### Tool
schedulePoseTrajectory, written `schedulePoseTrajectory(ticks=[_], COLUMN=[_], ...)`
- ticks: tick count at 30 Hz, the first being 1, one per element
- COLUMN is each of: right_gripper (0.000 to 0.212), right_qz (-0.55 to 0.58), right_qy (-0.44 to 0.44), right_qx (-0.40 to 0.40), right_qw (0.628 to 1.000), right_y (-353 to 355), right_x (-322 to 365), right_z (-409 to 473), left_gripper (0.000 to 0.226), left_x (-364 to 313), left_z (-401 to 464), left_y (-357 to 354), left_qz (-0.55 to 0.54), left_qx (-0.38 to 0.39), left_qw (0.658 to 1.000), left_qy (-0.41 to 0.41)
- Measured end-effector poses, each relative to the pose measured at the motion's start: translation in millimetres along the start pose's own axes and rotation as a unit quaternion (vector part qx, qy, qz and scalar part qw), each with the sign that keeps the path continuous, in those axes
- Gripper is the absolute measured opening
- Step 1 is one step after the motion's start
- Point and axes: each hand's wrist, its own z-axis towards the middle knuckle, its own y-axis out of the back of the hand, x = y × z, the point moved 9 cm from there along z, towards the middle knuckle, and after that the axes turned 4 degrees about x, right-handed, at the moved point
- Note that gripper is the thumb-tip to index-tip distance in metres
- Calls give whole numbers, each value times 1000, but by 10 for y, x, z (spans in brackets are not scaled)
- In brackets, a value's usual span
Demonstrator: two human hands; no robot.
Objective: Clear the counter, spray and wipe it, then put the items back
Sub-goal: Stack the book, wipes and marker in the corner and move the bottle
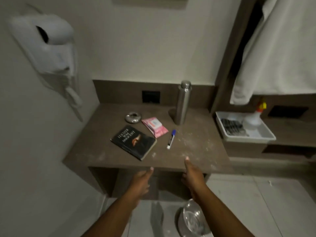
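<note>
On the brown table [106,151] in front of you, everything sits untouched: a black book [133,142] near the front edge, a pink wipes packet [154,126] just beyond its far corner, a round metal ashtray [133,117] behind that, a blue-capped marker [171,139] lying to the right, and a steel bottle [183,102] standing upright at the back. White dust speckles the right side. Your left hand [141,181] and right hand [192,175] both hover at the front edge, fingers loosely extended, holding nothing. Off to the right, a white tray [263,134] holds a spray bottle [254,117]. Below your right arm stands a lined bin [191,219].
</note>
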Motion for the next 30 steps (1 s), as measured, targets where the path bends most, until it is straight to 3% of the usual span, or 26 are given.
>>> schedulePoseTrajectory(ticks=[5,11,14,16,19,23,26,28,30], right_gripper=[34,15,39,44,23,30,34,34,37], right_qz=[-104,-199,-278,-335,-423,-549,-616,-610,-581], right_qy=[80,144,153,165,179,196,220,207,154], right_qx=[42,84,106,120,153,160,156,164,181], right_qw=[990,966,942,920,875,797,740,747,778], right_y=[-691,-1346,-1587,-1751,-2012,-2288,-2425,-2452,-2458], right_x=[589,1034,1133,1188,1211,1175,1121,1064,1004], right_z=[18,306,583,821,1175,1566,1715,1841,1962], left_gripper=[23,14,10,14,16,25,7,14,18], left_x=[-493,-749,-752,-754,-767,-811,-802,-721,-715], left_z=[57,383,585,753,1014,1262,1329,1388,1428], left_y=[600,911,977,1017,1023,1017,1031,994,1032], left_qz=[4,10,11,20,37,22,-50,-113,-135], left_qx=[-51,-81,-95,-105,-100,-131,-169,-169,-176], left_qw=[997,994,994,994,994,991,984,976,970], left_qy=[-60,-70,-42,-29,-10,6,35,81,103])
